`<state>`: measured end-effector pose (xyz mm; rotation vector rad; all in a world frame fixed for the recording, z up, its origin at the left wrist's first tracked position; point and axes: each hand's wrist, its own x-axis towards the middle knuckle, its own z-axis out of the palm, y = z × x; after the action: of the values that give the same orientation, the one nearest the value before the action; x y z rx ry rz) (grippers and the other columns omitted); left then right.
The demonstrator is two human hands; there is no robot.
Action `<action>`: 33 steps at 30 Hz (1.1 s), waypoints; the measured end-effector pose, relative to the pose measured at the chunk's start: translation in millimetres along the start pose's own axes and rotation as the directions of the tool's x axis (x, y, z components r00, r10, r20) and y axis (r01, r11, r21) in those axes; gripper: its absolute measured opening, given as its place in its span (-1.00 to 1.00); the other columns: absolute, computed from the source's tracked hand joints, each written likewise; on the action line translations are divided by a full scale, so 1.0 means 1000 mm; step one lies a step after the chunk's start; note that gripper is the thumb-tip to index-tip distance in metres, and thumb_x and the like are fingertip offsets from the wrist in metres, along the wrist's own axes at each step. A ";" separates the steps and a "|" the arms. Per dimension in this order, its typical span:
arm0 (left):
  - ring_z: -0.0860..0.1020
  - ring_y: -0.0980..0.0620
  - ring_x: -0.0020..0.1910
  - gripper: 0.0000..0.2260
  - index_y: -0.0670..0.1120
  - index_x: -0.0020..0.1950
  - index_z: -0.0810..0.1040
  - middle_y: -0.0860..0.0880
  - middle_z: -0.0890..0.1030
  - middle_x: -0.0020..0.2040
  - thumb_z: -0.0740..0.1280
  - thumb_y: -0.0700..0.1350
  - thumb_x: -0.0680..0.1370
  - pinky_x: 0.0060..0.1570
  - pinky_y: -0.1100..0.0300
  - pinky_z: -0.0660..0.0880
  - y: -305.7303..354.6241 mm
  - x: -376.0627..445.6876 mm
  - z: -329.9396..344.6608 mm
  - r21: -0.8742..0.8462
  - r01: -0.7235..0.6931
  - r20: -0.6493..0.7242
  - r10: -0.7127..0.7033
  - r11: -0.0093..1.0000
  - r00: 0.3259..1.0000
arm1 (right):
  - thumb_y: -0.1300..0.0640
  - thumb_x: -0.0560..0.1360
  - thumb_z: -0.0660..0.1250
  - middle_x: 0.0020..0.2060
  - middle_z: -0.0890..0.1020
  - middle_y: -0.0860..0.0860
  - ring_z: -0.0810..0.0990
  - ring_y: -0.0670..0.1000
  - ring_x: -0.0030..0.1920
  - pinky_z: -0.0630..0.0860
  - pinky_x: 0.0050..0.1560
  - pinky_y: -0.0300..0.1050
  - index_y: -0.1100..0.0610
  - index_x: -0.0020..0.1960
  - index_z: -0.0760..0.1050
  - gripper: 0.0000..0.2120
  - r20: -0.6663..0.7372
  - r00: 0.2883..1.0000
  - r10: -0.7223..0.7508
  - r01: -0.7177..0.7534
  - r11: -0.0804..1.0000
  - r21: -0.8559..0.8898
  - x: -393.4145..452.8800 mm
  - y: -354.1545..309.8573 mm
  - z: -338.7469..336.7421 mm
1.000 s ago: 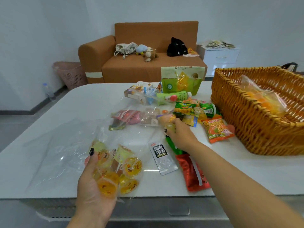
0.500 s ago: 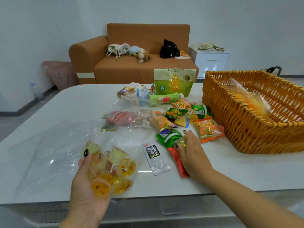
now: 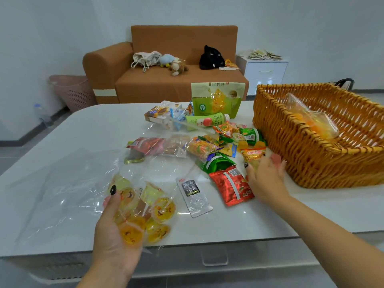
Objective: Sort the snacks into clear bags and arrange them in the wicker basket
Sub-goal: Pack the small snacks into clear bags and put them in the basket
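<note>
White walls all round, and against the far one sits a brown sofa (image 3: 176, 80) with a cloth drawstring bag, soft toys (image 3: 175, 64) and a black bag (image 3: 211, 58) along its seat; a pink laundry basket (image 3: 71, 91) stands on the floor at its left and a white drawer cabinet (image 3: 267, 74) at its right, papers heaped on top. In front, filling the room's middle, is the glossy white table (image 3: 62, 129), light glinting off it. On its right side rests the wicker basket (image 3: 311, 159), with one clear bag of orange snacks (image 3: 311, 119) lying inside. Behind the scatter a green stand-up pouch (image 3: 217, 100) is upright, a green juice bottle (image 3: 206, 121) on its side just before it. A large clear bag (image 3: 62, 190) lies flat on the table's left, and its near end is full of yellow jelly cups (image 3: 145, 215), cradled in the left hand (image 3: 116, 231), thumb pressed on top, palm under. The loose snack packets (image 3: 218, 146) lie mid-table, touching and overlapping. The right hand (image 3: 267, 177) is down beside the basket, fingers curled over something pale yellow next to an orange packet (image 3: 252, 153); what exactly it holds, I cannot tell. A red packet (image 3: 231, 185) lies just beside that wrist, a small grey sachet (image 3: 193, 194) next to it.
</note>
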<state>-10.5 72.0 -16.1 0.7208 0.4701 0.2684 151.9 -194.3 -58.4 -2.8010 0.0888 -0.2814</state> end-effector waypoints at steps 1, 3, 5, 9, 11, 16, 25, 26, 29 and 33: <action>0.70 -0.13 -0.21 -0.92 0.13 -0.02 0.58 -0.06 0.72 -0.06 0.28 0.02 0.58 0.03 -0.32 0.50 -0.001 0.000 0.002 -0.007 0.000 -0.011 0.000 1.000 1.000 | -0.07 0.61 0.02 0.21 0.48 0.21 0.33 0.21 0.35 -0.09 0.48 0.20 0.24 0.21 0.34 -0.59 0.018 0.999 -0.036 0.036 0.999 0.000 -0.005 -0.004 -0.004; 0.69 -0.16 -0.13 -0.93 0.13 -0.05 0.58 -0.07 0.72 -0.03 0.29 0.01 0.57 0.07 -0.34 0.48 -0.002 0.001 0.005 -0.020 0.004 -0.031 -0.005 1.000 1.000 | -0.09 0.61 0.08 0.10 0.54 0.16 0.44 0.17 0.19 0.27 0.33 0.11 0.18 0.14 0.37 -0.65 0.078 0.995 -0.069 0.065 0.996 0.059 -0.010 -0.014 -0.013; 0.67 -0.18 -0.05 -0.93 0.13 -0.03 0.58 -0.08 0.71 0.02 0.29 0.02 0.57 0.06 -0.34 0.48 -0.002 0.001 0.007 -0.032 0.006 -0.026 -0.007 0.999 1.000 | -0.13 0.57 0.16 -0.09 0.57 0.09 0.53 0.09 -0.08 0.46 -0.08 0.00 0.13 0.02 0.38 -0.69 0.133 0.991 -0.020 -0.001 0.988 0.157 -0.007 -0.023 -0.028; 0.66 -0.21 -0.02 -0.89 0.12 0.06 0.56 -0.10 0.71 0.03 0.28 0.03 0.57 -0.01 -0.38 0.50 -0.006 0.006 0.005 -0.023 0.010 0.007 -0.010 1.000 1.000 | -0.05 0.50 0.28 -0.29 0.51 0.02 0.49 0.03 -0.27 0.38 -0.32 -0.08 0.13 -0.09 0.40 -0.76 0.030 0.997 0.072 -0.078 0.925 0.373 0.012 -0.032 -0.037; 0.68 -0.17 -0.08 -0.86 0.12 0.11 0.55 -0.09 0.71 0.00 0.28 0.02 0.57 -0.11 -0.29 0.56 -0.008 0.010 0.005 -0.013 0.010 0.012 -0.010 1.000 1.000 | 0.02 0.43 0.35 -0.32 0.49 0.03 0.43 0.02 -0.29 0.29 -0.34 -0.18 0.20 -0.12 0.41 -0.75 -0.053 0.992 0.116 -0.082 0.900 0.428 0.017 -0.032 -0.026; 0.66 -0.18 -0.05 -0.89 0.09 0.02 0.60 -0.10 0.71 -0.02 0.29 0.02 0.57 0.01 -0.21 0.54 -0.010 0.017 0.009 -0.011 0.020 -0.012 -0.020 1.000 1.000 | 0.18 0.44 0.30 -0.31 0.48 0.03 0.46 0.12 -0.22 0.28 -0.35 -0.10 0.20 -0.07 0.41 -0.88 -0.117 0.970 0.214 -0.128 0.854 0.504 0.040 -0.026 -0.019; 0.68 -0.15 -0.07 -0.93 0.09 -0.01 0.58 -0.08 0.72 -0.01 0.31 0.02 0.56 0.09 -0.28 0.51 -0.014 0.017 0.016 -0.015 0.026 -0.032 -0.026 1.000 0.999 | -0.09 0.55 0.26 0.22 0.54 0.16 0.50 0.23 0.22 0.42 -0.04 -0.03 0.17 0.26 0.40 -0.58 0.187 0.955 0.231 -0.209 0.969 -0.129 0.109 -0.034 0.009; 0.69 -0.14 -0.10 -0.92 0.08 -0.04 0.59 -0.08 0.72 -0.04 0.30 0.01 0.57 0.07 -0.26 0.51 -0.015 0.015 0.017 -0.003 0.025 -0.040 -0.026 1.000 0.999 | -0.03 0.56 0.25 0.21 0.54 0.16 0.50 0.22 0.22 0.41 -0.05 -0.04 0.15 0.24 0.41 -0.65 0.175 0.956 0.236 -0.213 0.967 -0.140 0.109 -0.035 0.011; 0.70 -0.07 -0.28 -0.85 0.06 -0.13 0.59 -0.06 0.72 -0.18 0.28 -0.01 0.59 -0.15 -0.08 0.53 -0.017 0.009 0.019 0.016 0.035 -0.055 -0.034 0.999 0.998 | 0.02 0.56 0.23 0.16 0.56 0.17 0.53 0.24 0.16 0.44 -0.03 0.00 0.13 0.23 0.40 -0.70 0.082 0.980 0.179 -0.167 0.977 -0.132 0.099 -0.037 0.008; 0.70 -0.08 -0.26 -0.91 0.07 -0.08 0.57 -0.05 0.72 -0.21 0.29 0.00 0.58 -0.28 -0.05 0.57 -0.016 0.004 0.018 0.018 0.051 -0.034 -0.050 0.999 0.998 | -0.08 0.57 0.25 -0.07 0.59 0.16 0.57 0.25 0.01 0.43 -0.14 0.01 0.16 0.25 0.42 -0.62 -0.164 0.980 0.115 -0.051 0.934 0.354 0.051 -0.041 -0.019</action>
<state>2.9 52.2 -16.4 0.7229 0.5228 0.2294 198.7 -166.1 -18.3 -2.4079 0.1814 -0.4824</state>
